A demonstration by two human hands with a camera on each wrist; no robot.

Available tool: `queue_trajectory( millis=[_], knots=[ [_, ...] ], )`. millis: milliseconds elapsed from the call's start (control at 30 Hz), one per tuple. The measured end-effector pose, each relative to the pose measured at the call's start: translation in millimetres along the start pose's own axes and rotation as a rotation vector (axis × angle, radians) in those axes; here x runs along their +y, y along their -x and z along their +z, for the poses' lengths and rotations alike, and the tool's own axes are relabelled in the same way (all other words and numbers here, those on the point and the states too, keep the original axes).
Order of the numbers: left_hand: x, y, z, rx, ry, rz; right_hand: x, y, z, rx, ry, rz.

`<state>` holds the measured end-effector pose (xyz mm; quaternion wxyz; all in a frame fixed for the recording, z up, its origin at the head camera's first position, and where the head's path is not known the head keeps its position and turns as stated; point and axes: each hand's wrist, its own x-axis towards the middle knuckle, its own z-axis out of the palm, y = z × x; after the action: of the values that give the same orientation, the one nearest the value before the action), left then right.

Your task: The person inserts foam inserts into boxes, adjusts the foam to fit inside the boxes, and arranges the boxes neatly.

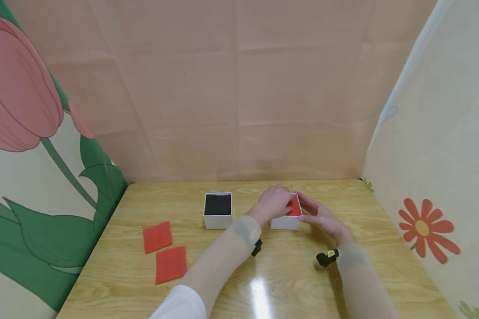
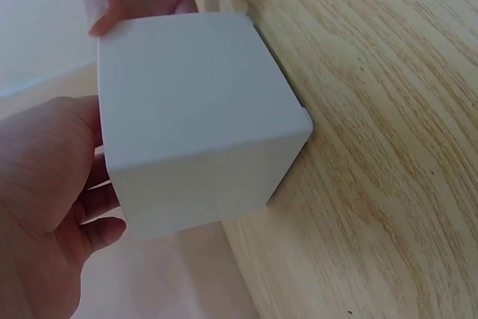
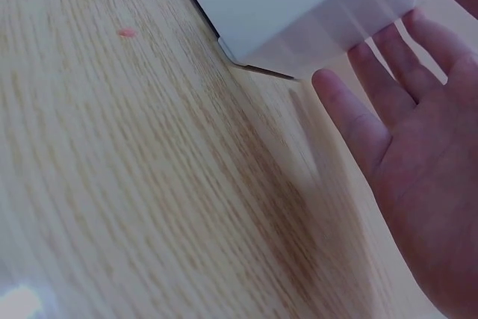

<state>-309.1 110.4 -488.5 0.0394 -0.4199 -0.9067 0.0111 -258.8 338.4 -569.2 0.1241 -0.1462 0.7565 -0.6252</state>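
Observation:
A white open-topped box (image 1: pixel 284 223) stands on the table with a flat red piece (image 1: pixel 295 206) inside it. My left hand (image 1: pixel 274 201) reaches over its left edge, fingers bent down at the red piece; whether they pinch it I cannot tell. In the left wrist view the white box's wall (image 2: pixel 198 87) hides those fingertips. At the box's right side, my right hand (image 1: pixel 321 218) holds it, thumb at the front corner and fingers along the side. Its fingers (image 3: pixel 407 72) lie against the wall in the right wrist view.
To the left stands a second white box (image 1: pixel 217 222) with a black piece (image 1: pixel 218 204) inside. Two red square pieces (image 1: pixel 157 237) (image 1: pixel 171 264) lie flat on the table's (image 1: pixel 115 274) left part. Behind the table hangs a beige sheet (image 1: pixel 239 110); printed panels flank both sides.

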Motion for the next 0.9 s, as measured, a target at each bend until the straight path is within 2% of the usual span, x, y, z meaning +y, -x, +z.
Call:
queue_trajectory(
  millis=[233,433,567,767,900],
  knots=[
    [-3.2,5.9,-3.3,0.011,0.043,-0.003,2.4,-2.9,-0.6,-0.010,-0.006,-0.006],
    [-11.2,16.2,-2.1,0.060,0.165,-0.035,4.8,-3.5,-2.1,-0.011,0.006,0.010],
    [-20.5,31.1,-1.9,0.111,0.268,-0.067,5.3,-1.2,-3.6,-0.007,0.021,0.013],
    [-34.4,58.0,-7.0,0.212,0.457,-0.036,5.4,2.9,-9.5,0.013,0.040,0.025],
    [-43.9,81.9,-7.1,0.276,0.525,-0.035,6.0,4.7,-12.5,0.019,0.055,0.032]
  ],
)
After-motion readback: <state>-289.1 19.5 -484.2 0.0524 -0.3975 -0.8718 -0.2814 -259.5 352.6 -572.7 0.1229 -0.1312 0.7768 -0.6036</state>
